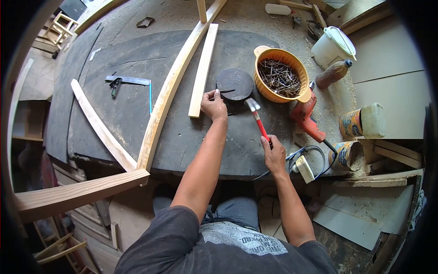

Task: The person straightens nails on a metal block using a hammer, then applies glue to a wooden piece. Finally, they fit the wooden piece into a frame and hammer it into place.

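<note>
A: Starting from the left, and passing what first?

B: Passing the straight, square-edged strip of pale wood [204, 71], lying flat on the dark, scuffed worktop [175, 139] and running roughly away from the near edge. Then reaching the bare left hand [213, 106], just beside the strip's near end.

A: Holding anything there?

B: Pinching a thin, dark, nail-like piece of metal [228, 91] between thumb and fingers. Pointing rightward from the fingertips, running nearly crosswise, and overlapping in view the round, flat, dark disc [236, 79].

A: Touching the disc?

B: Not managing to tell from this single high angle; only showing in front of its near half.

A: Going on rightward, and meeting what?

B: Meeting the bright steel head of the red-handled hammer [259, 122], appearing just beside the disc's near-right edge, right of the nail-like piece and a little nearer the front. Slanting from there rightward and nearer, down to the bare right hand [275, 157], wrapping firmly round the grip.

A: Lying which way from that right hand, the pinched metal included?

B: Lying ahead and leftward, well apart, being far nearer the left hand.

A: And farther right?

B: Passing the round, ribbed, orange-yellow tub [265, 92], holding heaped dark nails [279, 76], then ending at the red power drill [305, 112].
</note>
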`<action>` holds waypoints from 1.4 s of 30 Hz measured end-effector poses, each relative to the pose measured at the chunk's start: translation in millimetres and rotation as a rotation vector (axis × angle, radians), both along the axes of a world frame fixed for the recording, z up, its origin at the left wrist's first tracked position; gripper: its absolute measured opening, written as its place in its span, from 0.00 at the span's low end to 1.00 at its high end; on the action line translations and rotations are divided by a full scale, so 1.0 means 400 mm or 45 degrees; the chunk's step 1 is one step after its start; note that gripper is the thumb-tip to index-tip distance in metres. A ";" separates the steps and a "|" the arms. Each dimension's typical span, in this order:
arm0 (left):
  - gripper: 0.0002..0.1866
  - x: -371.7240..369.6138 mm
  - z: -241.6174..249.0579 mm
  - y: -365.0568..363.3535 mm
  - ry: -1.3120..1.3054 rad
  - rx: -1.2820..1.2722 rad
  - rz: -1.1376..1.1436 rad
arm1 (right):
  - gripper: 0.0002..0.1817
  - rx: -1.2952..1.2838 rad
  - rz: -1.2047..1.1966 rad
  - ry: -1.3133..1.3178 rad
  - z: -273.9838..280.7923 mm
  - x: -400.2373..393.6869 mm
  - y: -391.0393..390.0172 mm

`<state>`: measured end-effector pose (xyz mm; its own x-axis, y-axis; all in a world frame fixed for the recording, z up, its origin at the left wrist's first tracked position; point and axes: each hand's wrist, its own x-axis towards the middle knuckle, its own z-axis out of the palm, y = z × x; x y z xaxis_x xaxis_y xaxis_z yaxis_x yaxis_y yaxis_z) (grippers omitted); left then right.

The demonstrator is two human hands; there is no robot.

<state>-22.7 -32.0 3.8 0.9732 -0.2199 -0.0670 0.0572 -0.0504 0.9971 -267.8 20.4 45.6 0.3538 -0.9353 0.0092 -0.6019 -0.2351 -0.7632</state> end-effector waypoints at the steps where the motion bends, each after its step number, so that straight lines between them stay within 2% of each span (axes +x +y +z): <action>1: 0.07 -0.002 -0.007 -0.009 0.003 -0.002 0.002 | 0.15 0.109 -0.005 -0.106 0.017 0.016 -0.002; 2: 0.08 -0.004 -0.015 -0.014 -0.021 0.044 0.007 | 0.15 0.220 -0.010 -0.211 0.038 0.032 0.000; 4: 0.10 -0.004 -0.021 -0.021 -0.072 0.134 0.019 | 0.14 0.104 0.053 -0.260 0.101 0.063 0.007; 6: 0.13 -0.003 -0.016 -0.020 -0.034 0.153 0.029 | 0.17 0.323 0.160 -0.378 0.138 0.089 0.001; 7: 0.12 -0.001 -0.014 -0.020 0.004 0.140 0.011 | 0.17 0.323 0.162 -0.375 0.148 0.102 -0.004; 9: 0.12 0.001 -0.010 -0.017 0.045 0.126 -0.005 | 0.22 -0.049 0.275 -0.314 0.162 0.129 -0.018; 10: 0.12 0.003 -0.007 -0.017 0.046 0.120 -0.013 | 0.22 -0.052 0.279 -0.311 0.163 0.145 -0.028; 12: 0.12 0.002 -0.002 -0.013 0.053 0.118 -0.022 | 0.26 -0.365 0.357 -0.319 0.166 0.174 -0.040; 15: 0.13 -0.002 0.009 -0.012 -0.033 0.166 -0.012 | 0.28 -0.343 0.355 -0.231 0.199 0.193 -0.047; 19: 0.13 -0.004 0.014 -0.011 -0.130 0.131 0.022 | 0.29 -0.380 0.333 -0.240 0.177 0.214 -0.059; 21: 0.12 -0.011 0.014 -0.009 -0.143 0.100 0.016 | 0.28 -0.184 0.454 0.338 0.160 0.209 -0.073; 25: 0.12 -0.021 0.025 -0.008 -0.176 0.121 0.049 | 0.28 -0.190 0.462 0.375 0.193 0.211 -0.078; 27: 0.12 -0.023 0.031 -0.011 -0.132 0.095 0.064 | 0.28 -0.391 0.362 -0.071 0.201 0.219 -0.063; 30: 0.12 -0.024 0.034 -0.001 -0.154 0.213 0.066 | 0.27 -0.449 0.324 -0.231 0.150 0.213 -0.065; 31: 0.12 -0.026 0.036 0.001 -0.157 0.198 0.052 | 0.28 -0.382 0.367 -0.017 0.132 0.203 -0.077; 32: 0.11 -0.024 0.044 -0.003 -0.165 0.175 0.041 | 0.28 -0.391 0.365 -0.016 0.123 0.194 -0.097; 34: 0.11 -0.020 0.045 -0.010 -0.185 0.180 0.034 | 0.28 -0.267 0.371 0.325 0.139 0.195 -0.121; 36: 0.10 -0.021 0.036 -0.007 -0.176 0.190 0.021 | 0.28 -0.305 0.364 0.248 0.158 0.194 -0.118; 38: 0.10 -0.013 0.026 -0.015 -0.192 0.181 0.030 | 0.28 -0.526 0.317 -0.227 0.170 0.207 -0.105; 39: 0.10 -0.016 0.017 -0.012 -0.206 0.179 0.029 | 0.28 -0.636 0.302 -0.369 0.150 0.215 -0.104; 40: 0.10 -0.018 0.014 -0.008 -0.205 0.181 0.024 | 0.28 -0.634 0.297 -0.367 0.122 0.207 -0.106; 42: 0.11 -0.014 0.018 -0.010 -0.188 0.209 -0.001 | 0.28 -0.235 0.361 0.278 0.107 0.193 -0.117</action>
<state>-28.2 -36.0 10.8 0.9750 -0.2182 0.0417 -0.0893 -0.2130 0.9730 -190.7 -26.6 88.3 0.6099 -0.7899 0.0639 -0.6368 -0.5365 -0.5537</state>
